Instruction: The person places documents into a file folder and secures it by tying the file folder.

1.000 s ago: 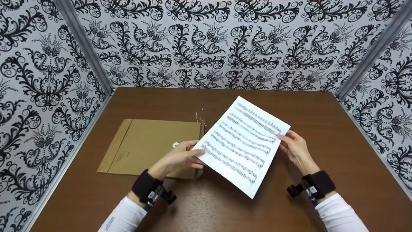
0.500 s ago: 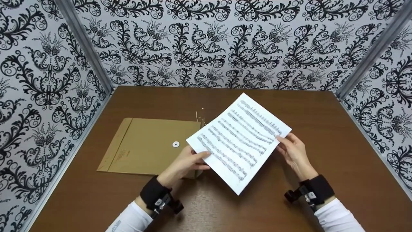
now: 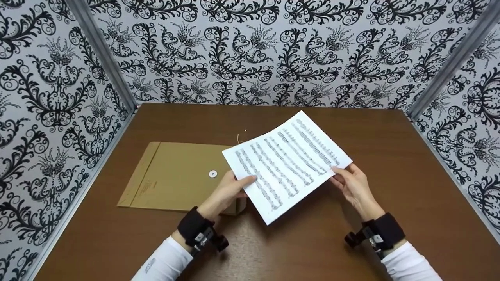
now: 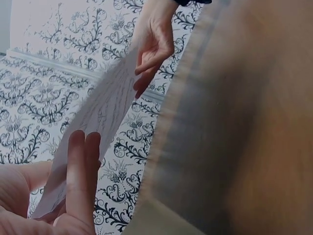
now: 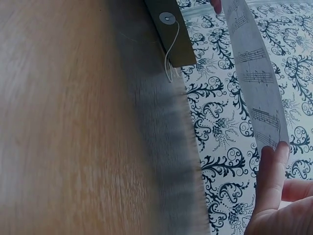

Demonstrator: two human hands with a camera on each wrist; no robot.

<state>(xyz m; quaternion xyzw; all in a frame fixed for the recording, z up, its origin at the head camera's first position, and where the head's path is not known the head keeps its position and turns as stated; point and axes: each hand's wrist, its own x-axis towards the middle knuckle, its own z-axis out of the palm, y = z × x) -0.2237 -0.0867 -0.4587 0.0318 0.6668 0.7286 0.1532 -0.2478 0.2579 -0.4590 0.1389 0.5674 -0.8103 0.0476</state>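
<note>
A white sheet of printed music (image 3: 287,163) hangs in the air above the brown table (image 3: 390,156), turned at an angle. My left hand (image 3: 230,191) pinches its near left edge, thumb on top. My right hand (image 3: 351,183) pinches its right corner. The left wrist view shows the sheet of music (image 4: 98,115) edge-on between my left fingers (image 4: 80,176) and the far right hand (image 4: 151,44). In the right wrist view the sheet of music (image 5: 257,83) rises from my right fingers (image 5: 271,176). A flat tan envelope (image 3: 179,175) with a round white string button (image 3: 212,173) lies on the table under my left hand.
Patterned black and white walls (image 3: 250,50) close the table on three sides. A thin string (image 3: 239,136) trails from the envelope's far right corner. In the right wrist view the envelope's flap (image 5: 171,34) with its button and string shows at the top.
The sheet has turned clockwise and shifted left, so its long side now runs more across. My left hand has slid nearer along the edge, uncovering the envelope's button. The right hand barely moved.
</note>
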